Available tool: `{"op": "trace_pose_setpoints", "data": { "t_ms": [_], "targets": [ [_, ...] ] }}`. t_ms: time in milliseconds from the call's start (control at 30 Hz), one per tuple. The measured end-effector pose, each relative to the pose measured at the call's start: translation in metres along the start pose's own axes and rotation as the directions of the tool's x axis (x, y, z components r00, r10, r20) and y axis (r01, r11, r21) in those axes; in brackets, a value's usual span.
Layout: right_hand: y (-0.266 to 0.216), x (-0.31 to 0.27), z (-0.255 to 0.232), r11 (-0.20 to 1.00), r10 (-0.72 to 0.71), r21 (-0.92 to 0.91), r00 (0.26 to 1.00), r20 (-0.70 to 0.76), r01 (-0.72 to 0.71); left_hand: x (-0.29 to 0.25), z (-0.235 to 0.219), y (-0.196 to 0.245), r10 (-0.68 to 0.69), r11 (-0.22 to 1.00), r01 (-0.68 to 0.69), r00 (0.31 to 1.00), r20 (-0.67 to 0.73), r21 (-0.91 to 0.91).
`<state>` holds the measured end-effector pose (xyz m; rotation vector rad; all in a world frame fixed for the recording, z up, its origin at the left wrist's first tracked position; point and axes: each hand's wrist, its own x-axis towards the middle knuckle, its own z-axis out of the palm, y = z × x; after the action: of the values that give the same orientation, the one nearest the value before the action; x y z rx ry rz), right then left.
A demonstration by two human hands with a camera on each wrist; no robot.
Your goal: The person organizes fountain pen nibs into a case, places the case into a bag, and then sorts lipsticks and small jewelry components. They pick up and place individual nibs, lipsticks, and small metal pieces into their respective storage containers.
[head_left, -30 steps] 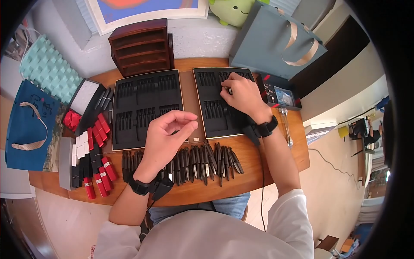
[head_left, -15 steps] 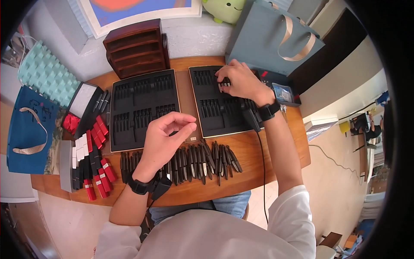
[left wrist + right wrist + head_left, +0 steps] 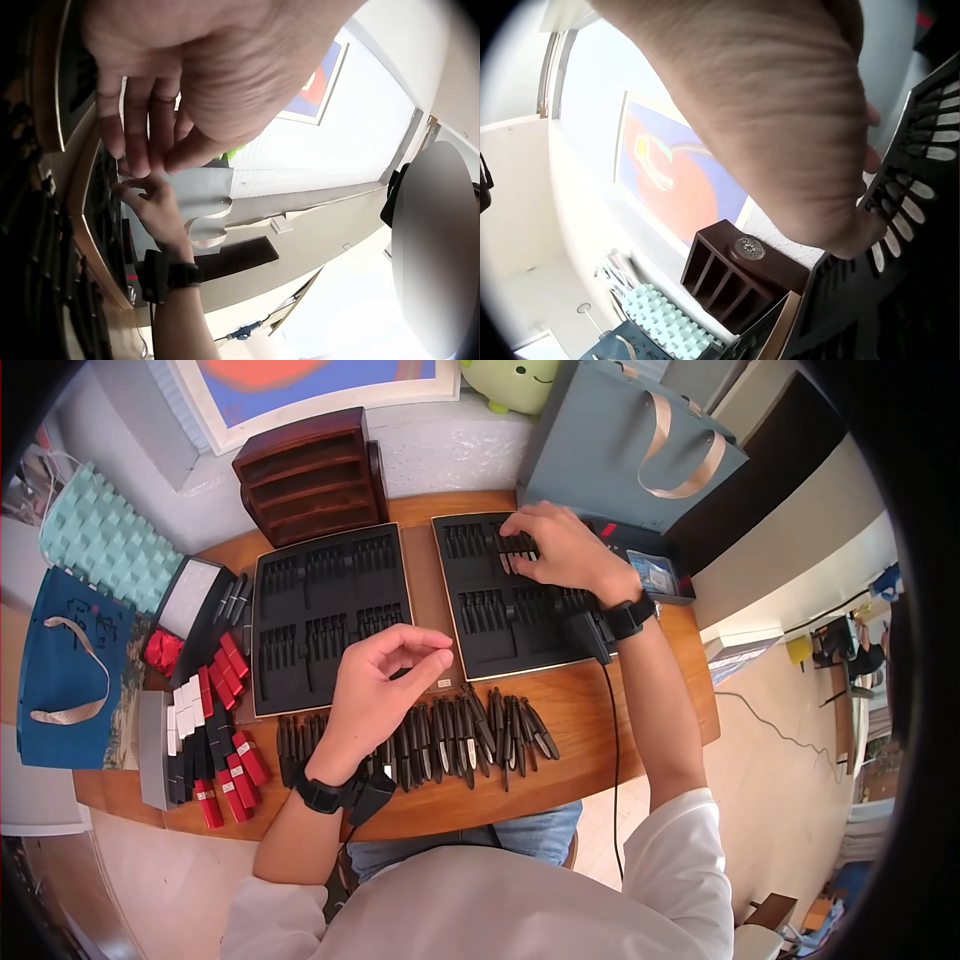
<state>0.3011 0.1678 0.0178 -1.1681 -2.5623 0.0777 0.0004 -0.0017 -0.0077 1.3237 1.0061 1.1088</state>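
The two hands are well apart. From my end, I see the right hand (image 3: 570,555) over the upper part of the right tray (image 3: 472,572), its thumb and fingers bent over a row of slotted pieces (image 3: 904,227). The right wrist view puts the thumb tip right at their pale, rounded ends, but I can't tell whether it pinches one or merely touches. The left hand (image 3: 385,680) holds nothing; its fingers are loosely curved, thumb near the fingertips, above the lower right corner of the left tray (image 3: 322,600).

More slim dark pieces (image 3: 470,735) lie side by side on the wooden table (image 3: 590,730), along the near side of the trays, partly behind my view of the left forearm. Both trays are black and slotted, with a brown strip (image 3: 432,600) between them.

Left of the trays I have dark pens (image 3: 232,600), red boxes (image 3: 250,755) and white boxes (image 3: 185,705), then a dark blue bag (image 3: 70,690) and bumpy teal foam (image 3: 105,540). A wooden rack (image 3: 310,475) stands behind the left tray; a grey-blue gift bag (image 3: 590,455) with cream handles stands behind the right one, under which I see a black box (image 3: 680,590).
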Motion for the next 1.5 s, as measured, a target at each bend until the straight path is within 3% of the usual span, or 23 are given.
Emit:
{"op": "trace_pose_setpoints", "data": {
  "t_ms": [200,267,400,567,700,800,900,1033,1067,1133,1167,1233,1367,1500],
  "targets": [
    [-0.006,0.003,0.001,0.999,0.048,-0.015,0.996,0.079,-0.047,0.0,-0.001,0.0,0.011,1.0,-0.011,1.0,0.0,-0.001],
    [-0.008,0.006,0.002,0.994,-0.044,-0.094,0.998,0.055,0.049,0.0,0.0,0.0,0.013,1.0,-0.013,1.0,0.007,0.0],
    [-0.003,0.008,0.011,0.996,-0.024,-0.081,0.998,0.058,0.029,0.001,-0.002,-0.001,0.009,1.0,-0.009,1.0,-0.001,-0.005],
    [0.005,0.001,0.016,0.961,0.109,0.252,0.994,0.028,-0.113,0.001,-0.001,0.001,0.002,1.0,-0.002,1.0,-0.005,-0.009],
    [0.006,-0.003,0.014,0.966,0.082,0.243,0.997,0.008,-0.082,0.0,0.002,0.002,0.0,1.0,0.0,1.0,0.003,-0.014],
    [-0.005,-0.013,-0.001,0.977,0.055,0.21,0.994,-0.093,-0.035,0.001,-0.001,0.001,0.007,1.0,-0.007,1.0,0.003,-0.001],
    [-0.023,-0.032,-0.032,0.937,0.129,0.337,0.988,-0.081,-0.095,-0.001,-0.003,0.002,0.026,1.0,-0.026,1.0,0.007,-0.001],
    [-0.061,-0.071,-0.057,0.817,0.027,0.539,0.947,0.32,-0.206,-0.001,-0.003,0.001,0.037,0.999,-0.037,0.999,-0.003,-0.034],
    [-0.08,-0.076,-0.072,0.853,0.008,0.449,0.867,0.498,-0.266,-0.002,-0.003,0.002,0.034,0.999,-0.034,0.999,-0.002,-0.033],
    [-0.094,-0.094,-0.064,0.888,-0.062,0.382,0.758,0.65,-0.255,-0.002,-0.002,0.007,-0.052,0.993,0.049,0.998,-0.023,-0.106],
    [-0.106,-0.1,-0.062,0.91,0.001,0.295,0.712,0.702,-0.292,-0.001,-0.001,0.007,-0.051,0.993,0.049,0.998,-0.021,-0.105],
    [-0.11,-0.112,-0.042,0.954,0.049,0.188,0.743,0.668,-0.232,-0.001,-0.001,0.006,-0.054,0.996,0.052,0.998,-0.033,-0.072],
    [-0.111,-0.116,-0.039,0.937,0.102,0.19,0.747,0.657,-0.294,-0.001,0.002,0.005,-0.05,0.997,0.048,0.998,-0.027,-0.064],
    [-0.109,-0.114,-0.038,0.971,0.122,0.097,0.8,0.588,-0.219,0.0,0.001,0.004,-0.046,0.997,0.044,0.998,-0.03,-0.057]
  ]
}}
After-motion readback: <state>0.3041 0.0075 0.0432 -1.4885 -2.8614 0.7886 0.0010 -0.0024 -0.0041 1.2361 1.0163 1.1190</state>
